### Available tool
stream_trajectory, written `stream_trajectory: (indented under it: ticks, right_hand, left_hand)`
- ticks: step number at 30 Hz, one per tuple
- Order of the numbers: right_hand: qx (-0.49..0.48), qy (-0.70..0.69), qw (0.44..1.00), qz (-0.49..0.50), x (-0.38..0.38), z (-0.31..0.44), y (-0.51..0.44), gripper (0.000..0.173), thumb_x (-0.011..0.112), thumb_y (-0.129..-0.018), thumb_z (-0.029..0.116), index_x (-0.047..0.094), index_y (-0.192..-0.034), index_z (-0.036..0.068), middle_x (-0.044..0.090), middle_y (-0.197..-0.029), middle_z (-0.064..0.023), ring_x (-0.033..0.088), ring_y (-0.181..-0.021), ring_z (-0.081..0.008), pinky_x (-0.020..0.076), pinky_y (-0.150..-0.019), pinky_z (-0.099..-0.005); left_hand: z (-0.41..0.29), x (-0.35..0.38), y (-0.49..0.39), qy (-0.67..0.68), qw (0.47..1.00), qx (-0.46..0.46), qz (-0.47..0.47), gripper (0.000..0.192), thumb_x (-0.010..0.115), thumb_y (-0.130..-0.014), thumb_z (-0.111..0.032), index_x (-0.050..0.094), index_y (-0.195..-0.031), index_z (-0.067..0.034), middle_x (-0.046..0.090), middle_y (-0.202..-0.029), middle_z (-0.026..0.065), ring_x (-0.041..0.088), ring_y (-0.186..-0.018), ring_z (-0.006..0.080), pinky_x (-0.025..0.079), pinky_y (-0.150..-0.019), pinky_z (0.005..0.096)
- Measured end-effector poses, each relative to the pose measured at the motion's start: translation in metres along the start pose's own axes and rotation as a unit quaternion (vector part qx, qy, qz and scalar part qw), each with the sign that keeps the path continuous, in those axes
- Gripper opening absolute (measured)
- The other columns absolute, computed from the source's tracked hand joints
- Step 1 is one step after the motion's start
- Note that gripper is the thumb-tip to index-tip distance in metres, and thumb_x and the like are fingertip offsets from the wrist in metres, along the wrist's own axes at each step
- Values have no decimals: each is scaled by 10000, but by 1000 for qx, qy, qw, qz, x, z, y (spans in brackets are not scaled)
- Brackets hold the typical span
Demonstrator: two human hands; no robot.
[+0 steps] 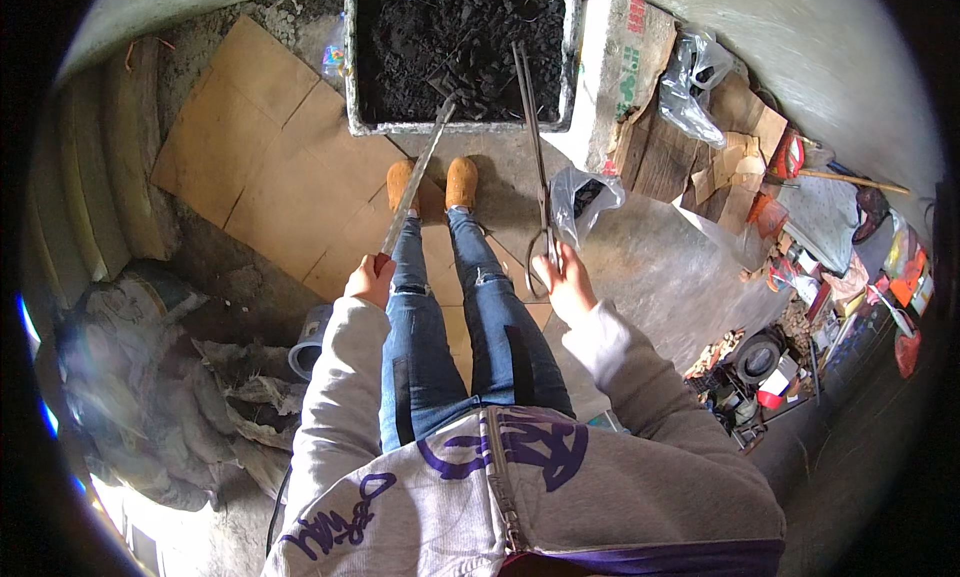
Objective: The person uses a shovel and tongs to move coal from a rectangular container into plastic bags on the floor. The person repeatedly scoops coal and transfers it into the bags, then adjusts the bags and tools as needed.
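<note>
My left hand (pixel 370 278) grips the end of a long metal rod-like handle (pixel 424 172). The handle's far end reaches over the near rim into black coal or charcoal pieces (pixel 420 44), where a dark flat part, possibly a shovel blade, partly blends in. My right hand (pixel 568 286) holds long metal fire tongs (pixel 541 161) by their looped handles. The tongs' narrow jaws lie over the right part of the black material, with a slight gap between them. A rectangular trough with a worn whitish rim (pixel 461 128) contains the material, beyond my brown shoes.
Cardboard (pixel 277 149) covers the floor at left. Right of the trough are a printed carton (pixel 637 67), a plastic bag (pixel 592 209) with black pieces, and mixed clutter (pixel 825 262). Sacks (pixel 150 382) and a grey bucket (pixel 307 348) stand at lower left.
</note>
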State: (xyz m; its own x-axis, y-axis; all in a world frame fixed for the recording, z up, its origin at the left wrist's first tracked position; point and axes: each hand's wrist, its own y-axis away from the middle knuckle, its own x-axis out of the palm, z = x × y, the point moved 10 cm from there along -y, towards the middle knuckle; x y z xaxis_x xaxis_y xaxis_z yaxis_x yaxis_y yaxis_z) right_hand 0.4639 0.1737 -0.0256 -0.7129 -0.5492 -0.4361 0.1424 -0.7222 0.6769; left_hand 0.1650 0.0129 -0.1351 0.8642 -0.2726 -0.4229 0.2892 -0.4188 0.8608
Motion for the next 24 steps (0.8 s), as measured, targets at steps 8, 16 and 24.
stream_trajectory:
  ticks: [8, 16, 24]
  right_hand:
    - [41, -62, 996, 46, 10, -5, 28, 170, 583, -850, 154, 482, -903, 27, 462, -690, 10, 429, -621, -91, 369, -555, -271]
    - [27, 37, 998, 36, 0, -11, 16, 301, 620, -818, 227, 485, -978, 11, 454, -527, -39, 439, -470, -123, 360, -448, -287]
    - [17, 68, 997, 22, 7, -22, -40, 377, 648, -780, 286, 490, -979, 8, 519, -589, -80, 512, -523, -191, 411, -503, -329]
  left_hand:
    - [1, -4, -2, -1, 1000, 3, -4, 376, 541, -801, -389, 570, -948, -44, 609, -860, 188, 588, -828, 344, 450, -721, 396]
    - [7, 0, -7, -2, 1000, -5, 4, 409, 559, -781, -401, 574, -974, -41, 615, -876, 203, 594, -835, 352, 456, -741, 397]
    - [8, 3, -9, -2, 1000, 6, 5, 419, 561, -780, -417, 582, -933, -27, 611, -837, 210, 592, -818, 354, 454, -725, 396]
